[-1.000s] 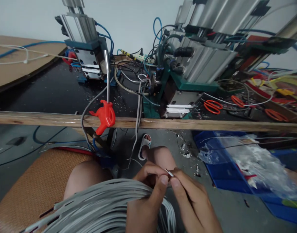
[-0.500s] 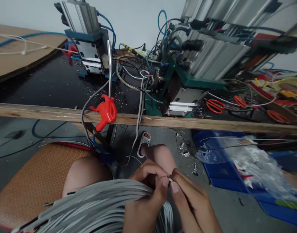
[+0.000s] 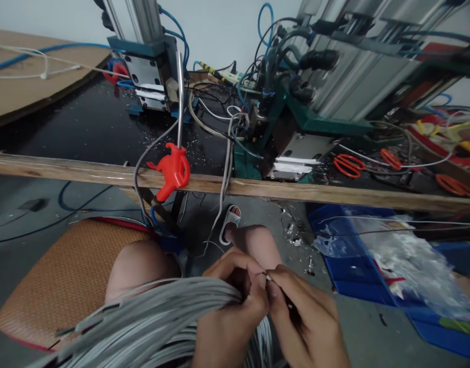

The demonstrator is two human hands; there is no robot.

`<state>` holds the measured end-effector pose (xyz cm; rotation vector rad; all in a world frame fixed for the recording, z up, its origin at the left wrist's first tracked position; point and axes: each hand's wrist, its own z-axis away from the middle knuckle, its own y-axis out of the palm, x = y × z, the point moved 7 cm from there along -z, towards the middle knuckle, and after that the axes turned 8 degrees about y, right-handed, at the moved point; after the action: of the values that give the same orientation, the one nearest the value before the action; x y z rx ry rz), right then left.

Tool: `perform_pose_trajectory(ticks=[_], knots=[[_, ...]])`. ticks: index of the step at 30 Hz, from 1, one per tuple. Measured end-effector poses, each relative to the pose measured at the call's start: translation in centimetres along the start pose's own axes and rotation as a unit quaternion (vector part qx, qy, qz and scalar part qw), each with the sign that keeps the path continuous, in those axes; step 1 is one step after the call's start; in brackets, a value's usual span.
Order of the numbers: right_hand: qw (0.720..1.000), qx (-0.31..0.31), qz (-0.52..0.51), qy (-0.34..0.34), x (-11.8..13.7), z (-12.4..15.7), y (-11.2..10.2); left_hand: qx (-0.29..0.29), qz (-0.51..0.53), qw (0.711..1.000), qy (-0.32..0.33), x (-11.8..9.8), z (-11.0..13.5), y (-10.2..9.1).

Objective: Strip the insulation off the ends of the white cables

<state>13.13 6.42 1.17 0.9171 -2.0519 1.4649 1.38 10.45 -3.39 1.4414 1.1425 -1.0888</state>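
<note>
A thick bundle of grey cables (image 3: 169, 317) lies across my lap, and some of the cable ends show dark stripped tips. My left hand (image 3: 235, 306) is closed around part of this bundle, its thumb and forefinger pinched at one cable's end. Against it, my right hand (image 3: 304, 312) is closed too, thumb and forefinger pressed on a tiny white piece (image 3: 268, 277) at that tip. The fingertips of both hands almost touch. Most of the small piece is covered by my fingers, so its kind does not show.
A wooden-edged bench (image 3: 258, 188) runs ahead, bearing a left press (image 3: 148, 76) and a bigger right press (image 3: 296, 148). A red air blow gun (image 3: 173, 171) hangs at its edge. Orange-handled scissors (image 3: 349, 166) lie right. Below are a blue bin (image 3: 345, 276) with plastic bags and a woven seat (image 3: 66, 286).
The view has shifted slightly, so the bench sits a little further right and higher. Both hands keep their pinch; the right fingers have shifted slightly over the white piece.
</note>
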Motion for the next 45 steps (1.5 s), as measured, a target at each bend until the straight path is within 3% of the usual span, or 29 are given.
perform_pose_trajectory(ticks=[4, 9, 13, 18, 21, 26, 29, 34, 40, 45], knots=[[0.997, -0.072, -0.006, 0.021, 0.0, 0.8, 1.2, -0.108, 0.018, 0.994, -0.001, 0.7, 1.2, 0.1], [0.993, -0.109, -0.021, 0.032, 0.3, 1.1, 1.5, -0.173, 0.051, 0.983, -0.018, 0.8, 1.6, 0.1], [0.995, -0.1, -0.008, 0.023, 0.5, 0.9, 1.5, -0.131, 0.059, 0.989, -0.018, 0.8, 1.5, 0.6], [0.991, -0.124, 0.017, 0.049, 0.2, 1.5, 2.0, -0.173, 0.061, 0.983, -0.025, 1.4, 2.0, 0.3], [0.992, -0.117, 0.019, 0.046, 0.1, 1.4, 1.9, -0.119, 0.04, 0.992, -0.009, 1.4, 1.5, 0.4], [0.999, -0.041, 0.027, 0.004, 0.3, 0.4, 1.1, -0.034, 0.047, 0.998, -0.008, 1.2, 0.8, -0.2], [0.998, -0.039, 0.048, -0.019, 0.6, 0.1, 0.4, 0.006, 0.036, 0.999, -0.022, 1.2, 0.9, 0.1], [0.993, -0.051, 0.099, -0.042, 0.6, 0.4, 0.5, -0.066, 0.078, 0.993, -0.059, 1.4, 1.2, -0.2], [0.987, -0.076, 0.125, -0.074, 0.9, 0.7, 1.1, -0.033, 0.072, 0.996, -0.039, 1.7, 0.9, -0.1], [0.989, -0.097, 0.106, -0.022, 0.4, 1.1, 1.8, -0.164, 0.071, 0.984, -0.007, 1.4, 1.9, 0.1]])
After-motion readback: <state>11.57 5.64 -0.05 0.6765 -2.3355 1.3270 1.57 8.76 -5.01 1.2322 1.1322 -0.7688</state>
